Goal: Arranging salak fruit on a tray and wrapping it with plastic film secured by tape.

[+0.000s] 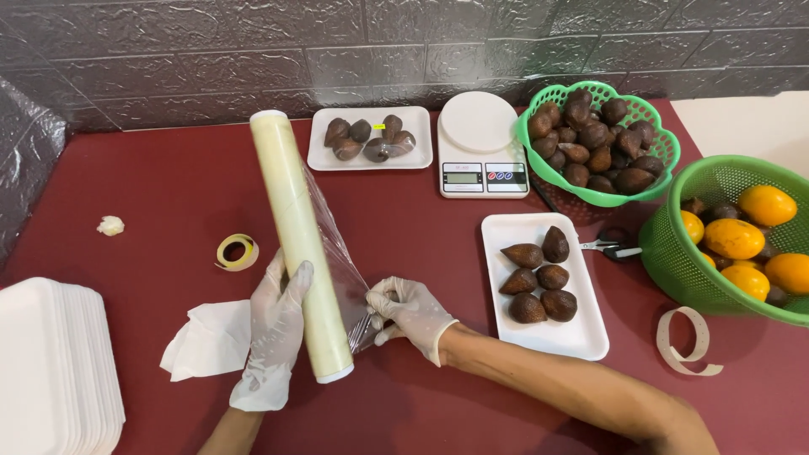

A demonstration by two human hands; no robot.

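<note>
A long pale roll of cling film [297, 227] lies on the dark red table, pointing away from me. My left hand [274, 333], in a thin clear glove, rests on the roll's near end and holds it down. My right hand [410, 313], also gloved, pinches the loose edge of the clear film [337, 261] that is drawn off the roll's right side. Just right of that hand sits a white foam tray [581, 333] with several brown scaly fruits [539, 278] on it.
A second white tray [417, 156] with wrapped fruits, a white kitchen scale [480, 147], a green basket [649, 181] of brown fruits and another green basket [674, 253] with oranges stand at the back and right. Scissors [611, 247], a tape ring [238, 251], tissue [211, 337] and stacked trays [50, 362] lie around.
</note>
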